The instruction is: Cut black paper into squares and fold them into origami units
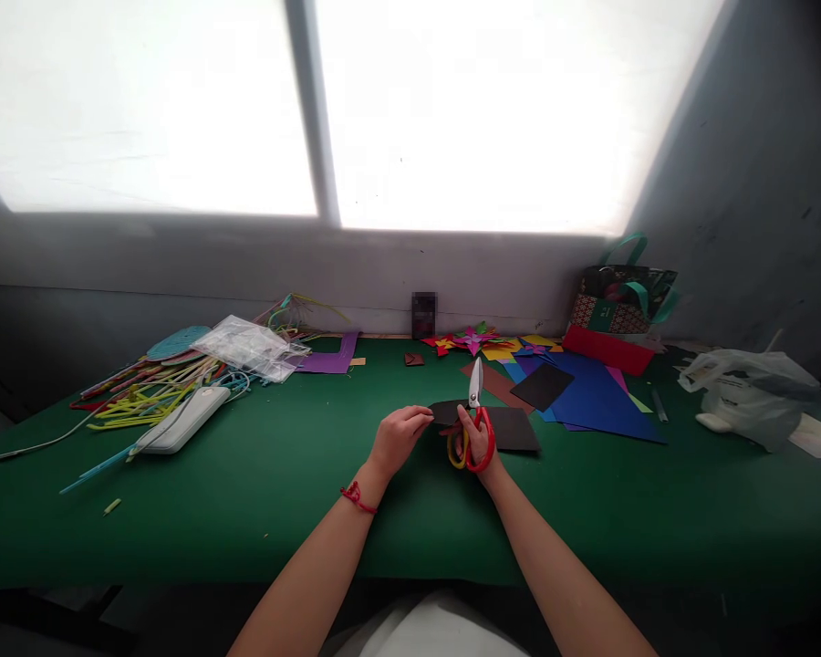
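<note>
My left hand is closed on the left edge of a piece of black paper. Around the handles of a pair of scissors, with one red and one yellow loop, my right hand is closed. The silver blades point away from me and look shut. Part of the black paper lies behind the right fingers, so I cannot tell whether they touch it. Under and beside the right hand, a larger black sheet lies on the green table.
Blue paper, another black piece and folded paper flowers lie behind and right. A patterned bag and a plastic bag stand farther right. At left are colourful pipe cleaners and a white power strip.
</note>
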Demonstrator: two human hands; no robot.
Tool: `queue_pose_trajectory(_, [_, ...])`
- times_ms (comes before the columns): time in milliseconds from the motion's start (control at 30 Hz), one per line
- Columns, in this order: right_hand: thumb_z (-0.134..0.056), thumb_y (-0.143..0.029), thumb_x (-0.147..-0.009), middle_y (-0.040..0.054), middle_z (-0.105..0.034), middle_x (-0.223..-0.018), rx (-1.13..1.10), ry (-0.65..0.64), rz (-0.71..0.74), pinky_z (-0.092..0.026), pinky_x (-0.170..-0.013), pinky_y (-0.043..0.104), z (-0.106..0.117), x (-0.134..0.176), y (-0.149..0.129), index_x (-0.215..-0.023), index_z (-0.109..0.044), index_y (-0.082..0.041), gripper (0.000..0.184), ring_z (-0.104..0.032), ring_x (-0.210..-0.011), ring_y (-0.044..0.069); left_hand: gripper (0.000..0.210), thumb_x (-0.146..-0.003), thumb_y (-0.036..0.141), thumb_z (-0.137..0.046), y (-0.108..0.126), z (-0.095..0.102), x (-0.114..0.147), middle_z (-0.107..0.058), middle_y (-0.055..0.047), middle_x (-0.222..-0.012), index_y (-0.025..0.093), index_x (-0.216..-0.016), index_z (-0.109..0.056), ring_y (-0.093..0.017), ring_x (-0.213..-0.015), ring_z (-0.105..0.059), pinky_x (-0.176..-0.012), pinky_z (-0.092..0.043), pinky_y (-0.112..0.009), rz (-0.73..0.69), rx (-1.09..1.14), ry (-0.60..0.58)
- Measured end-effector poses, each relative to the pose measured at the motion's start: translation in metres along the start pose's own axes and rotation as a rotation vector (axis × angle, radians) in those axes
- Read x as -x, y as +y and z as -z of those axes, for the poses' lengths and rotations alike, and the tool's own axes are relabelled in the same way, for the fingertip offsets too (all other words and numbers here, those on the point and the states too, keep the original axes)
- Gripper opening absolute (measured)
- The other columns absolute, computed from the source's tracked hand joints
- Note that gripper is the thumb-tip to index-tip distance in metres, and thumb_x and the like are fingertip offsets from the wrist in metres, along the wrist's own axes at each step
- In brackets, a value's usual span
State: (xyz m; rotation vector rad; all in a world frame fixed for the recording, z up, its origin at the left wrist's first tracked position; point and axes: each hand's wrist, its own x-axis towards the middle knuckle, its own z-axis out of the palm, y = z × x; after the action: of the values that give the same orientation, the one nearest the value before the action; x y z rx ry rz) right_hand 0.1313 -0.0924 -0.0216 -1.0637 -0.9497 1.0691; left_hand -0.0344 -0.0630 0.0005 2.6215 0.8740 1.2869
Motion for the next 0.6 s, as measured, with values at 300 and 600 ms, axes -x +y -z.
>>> queue_pose_trajectory(300, [-0.060,-0.042,-0.068,-0.0056,-0.043,-0.029,0.032,0.058,-0.051,-0.033,-0.029,0.022,0.002,0.000,0.002,-0.056,-0.045,-0.021,0.029,-0.037,-0.025,0.010,0.021,-0.084,0.025,-0.043,-0.002,0.000,-0.002,-0.061,-0.004,-0.101,0.025,-0.091,-0.062,-0.018,-0.098,-0.054,-0.089,-0.041,-0.036,0.044,0.059,-0.046])
queue_pose_trajectory(600, [-0.069,-0.037,-0.060,-0.0070,-0.039,-0.037,-0.189,0.162,-0.128,-0.035,-0.029,0.020,0.012,-0.005,0.006,-0.055,-0.044,-0.020,0.030,-0.040,-0.031,0.008,0.045,-0.083,0.041,-0.041,-0.018,-0.012,-0.001,-0.043,-0.009,-0.128,0.022,-0.124,-0.039,-0.022,-0.117,-0.040,-0.094,-0.036,-0.037,0.499,0.443,0.087])
